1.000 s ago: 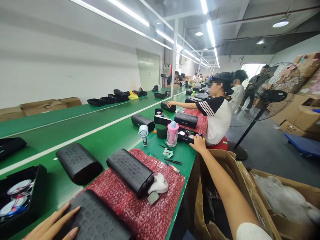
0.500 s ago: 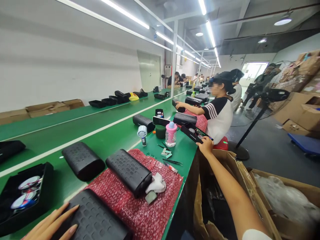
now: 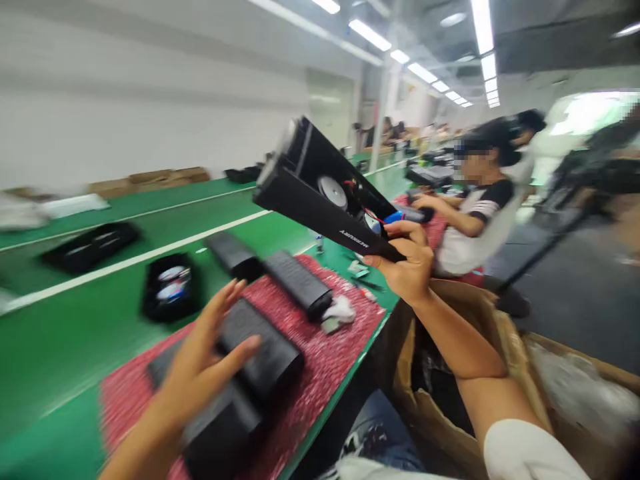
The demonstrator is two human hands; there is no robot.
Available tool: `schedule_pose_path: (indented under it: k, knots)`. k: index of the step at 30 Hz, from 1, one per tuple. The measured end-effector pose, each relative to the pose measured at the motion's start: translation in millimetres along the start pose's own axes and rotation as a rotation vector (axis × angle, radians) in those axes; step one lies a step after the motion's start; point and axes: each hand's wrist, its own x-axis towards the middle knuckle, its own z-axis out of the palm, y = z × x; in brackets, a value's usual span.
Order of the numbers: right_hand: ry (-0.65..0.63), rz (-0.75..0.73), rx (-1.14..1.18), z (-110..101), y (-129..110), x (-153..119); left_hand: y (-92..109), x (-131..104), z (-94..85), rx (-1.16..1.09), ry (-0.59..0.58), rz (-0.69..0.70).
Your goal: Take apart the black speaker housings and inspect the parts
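My right hand [image 3: 407, 263] grips one end of an open black speaker housing [image 3: 310, 210], raised and tilted above the bench. Inside it show a round silvery part, red wires and something blue. My left hand [image 3: 203, 363], fingers spread, hovers at or just above the closed black speakers; whether it touches one I cannot tell. One such speaker [image 3: 263, 343] lies just beyond the hand, another [image 3: 225, 423] nearer to me. Farther off, a third speaker [image 3: 300, 283] rests on the red bubble wrap [image 3: 363, 303], beside a crumpled white cloth [image 3: 341, 309].
On the green belt [image 3: 270, 230] sit another closed speaker [image 3: 233, 255] and an open housing [image 3: 173, 290] with round parts inside. Cardboard boxes [image 3: 510, 327] stand at my right, below the bench. A co-worker [image 3: 475, 200] sits farther along. Much is blurred.
My right hand has brought the open housing up and left, away from the bench edge. My left hand has lifted off the near speaker. The view has shifted.
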Motion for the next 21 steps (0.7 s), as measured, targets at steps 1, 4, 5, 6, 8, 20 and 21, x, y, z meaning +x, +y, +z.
schedule_pose_path:
  k: [1, 4, 5, 6, 8, 20, 21]
  knots:
    - [-0.012, -0.043, 0.117, 20, -28, 4, 19, -5, 10.0, -0.118, 0.033, 0.041]
    - [-0.112, -0.150, 0.421, 76, -107, -2, 36, -19, 28.1, -0.393, 0.314, 0.233]
    - [-0.145, -0.190, 0.510, 92, -133, -9, 34, -26, 27.0, -0.455, 0.461, 0.273]
    - [-0.178, -0.231, 0.592, 105, -157, -19, 30, -35, 22.2, -0.499, 0.624, 0.293]
    - [-0.266, -0.320, 0.738, 122, -204, -39, 24, -61, 4.9, -0.535, 0.914, 0.210]
    - [-1.025, -1.149, 1.295, 183, -351, -82, 70, -340, -64.5, -0.359, 1.863, 0.022]
    - [-1.107, -1.183, 1.239, 199, -367, -89, 75, -362, -54.4, -0.422, 1.827, 0.013]
